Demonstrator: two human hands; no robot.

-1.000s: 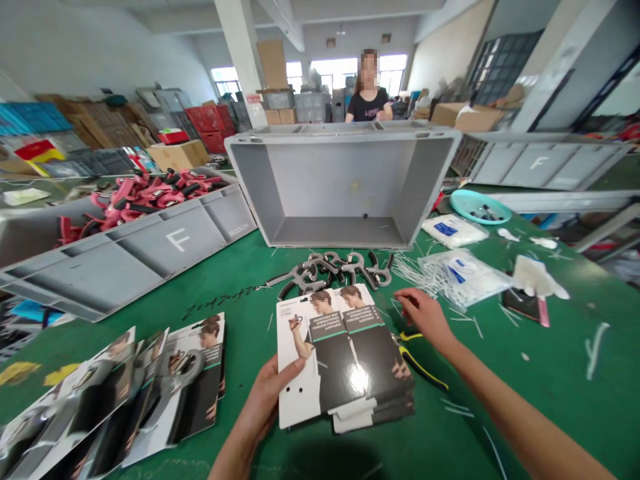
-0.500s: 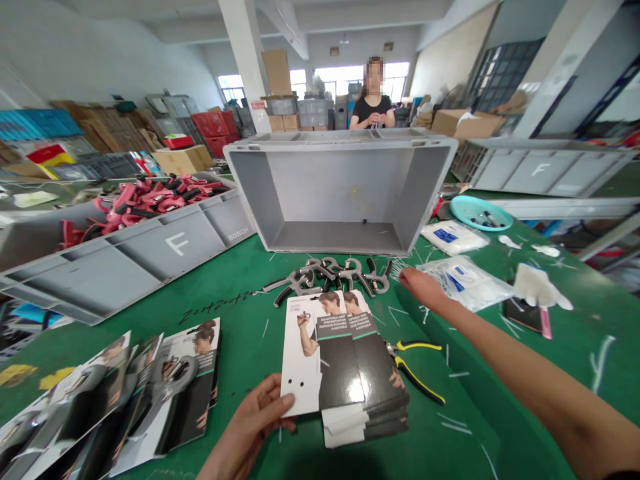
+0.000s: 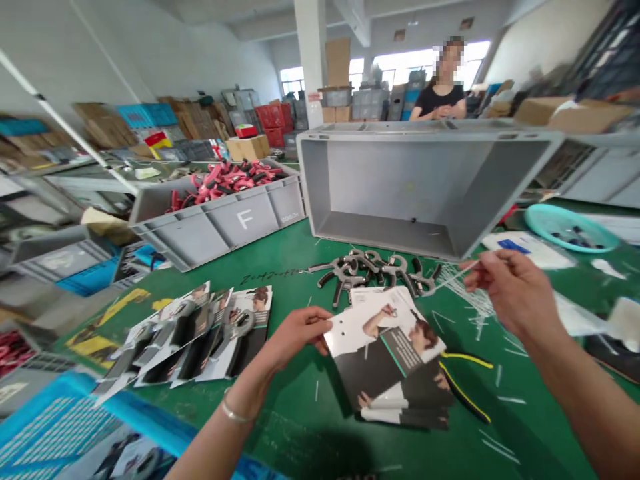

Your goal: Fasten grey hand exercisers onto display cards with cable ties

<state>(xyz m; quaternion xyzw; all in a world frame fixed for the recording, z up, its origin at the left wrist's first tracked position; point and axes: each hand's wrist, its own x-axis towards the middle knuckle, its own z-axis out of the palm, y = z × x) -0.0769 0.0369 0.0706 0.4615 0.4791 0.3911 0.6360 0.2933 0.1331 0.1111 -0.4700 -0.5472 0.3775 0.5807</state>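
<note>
Just above the middle of the tabletop (image 3: 305, 413), the left hand (image 3: 297, 330) pinches one corner of a printed card (image 3: 387, 353), thumb beside two punched holes. The right hand (image 3: 515, 293) is closed at its fingertips on one end of a thin white strip (image 3: 456, 274). That strip's long axis slants down and leftward from the fingertips, toward the card's side; whether its far end touches anything cannot be told. The card lies to the right of the left hand, between both hands, its long axis seeming to run left to right over a stack of cards (image 3: 427, 400). The left hand is nearer to the holes; the right stands apart from the card.

Beside the stack lie yellow-handled pliers (image 3: 470, 360); beyond it, grey hand grips (image 3: 367, 265) and loose strips (image 3: 467, 290). Carded grips (image 3: 237, 330) rest at left.

Farther back, a grey crate (image 3: 385, 180) stands on its side, next to a crate (image 3: 270, 213) of pink grips (image 3: 230, 179). Past them, a co-worker (image 3: 440, 100) stands before stacked boxes and bright windows.
</note>
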